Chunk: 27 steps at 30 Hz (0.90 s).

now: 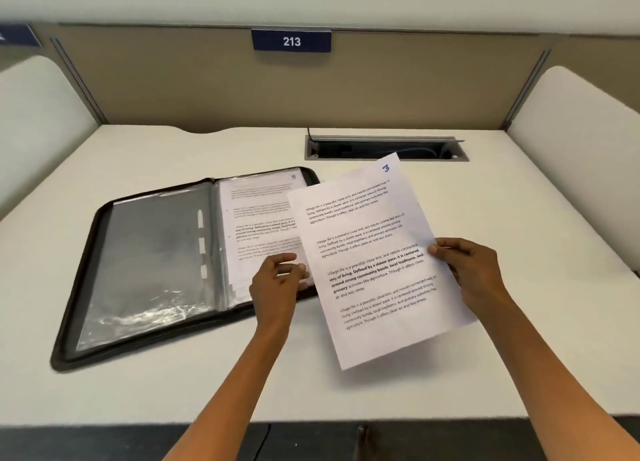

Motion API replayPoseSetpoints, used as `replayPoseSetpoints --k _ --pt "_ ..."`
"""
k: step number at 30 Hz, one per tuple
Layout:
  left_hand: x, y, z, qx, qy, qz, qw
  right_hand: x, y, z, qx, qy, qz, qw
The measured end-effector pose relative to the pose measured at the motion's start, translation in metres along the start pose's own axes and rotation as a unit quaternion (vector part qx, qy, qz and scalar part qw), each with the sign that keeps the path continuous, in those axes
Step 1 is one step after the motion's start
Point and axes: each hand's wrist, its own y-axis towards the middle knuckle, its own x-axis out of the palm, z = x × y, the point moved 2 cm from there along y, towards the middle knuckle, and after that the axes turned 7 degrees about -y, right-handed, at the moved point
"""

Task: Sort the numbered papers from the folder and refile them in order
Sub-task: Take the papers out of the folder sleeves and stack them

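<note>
Two hands over white tabletop [519, 218]. Right hand [465, 270], grip pinching right edge of sheet 3 [374, 253], held tilted, partly over open folder [138, 260]. Left hand [277, 277], fingers curled at sleeve edge by sheet 3's left side; pinching or not, cannot tell. Inside folder: empty-looking clear sleeve on left, sheet 5 [259, 215] on right.
</note>
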Motion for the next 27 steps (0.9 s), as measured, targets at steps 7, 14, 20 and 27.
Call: replayPoseSetpoints --k 7,14,20,27 --pt "0.007 0.053 -0.029 0.134 0.356 0.030 0.925 -0.003 0.096 0.000 0.006 -0.056 0.077 0.995" --pt "0.016 0.071 -0.050 0.120 0.467 -0.018 0.876 0.011 0.143 0.008 -0.006 -0.132 0.111 0.985" --pt "0.008 0.072 -0.039 0.075 0.292 0.062 0.951 0.020 0.156 0.019 -0.021 -0.203 0.110 0.973" --pt "-0.019 0.069 -0.031 0.016 0.092 0.125 0.988 0.038 0.146 0.027 -0.160 -0.496 0.148 0.841"
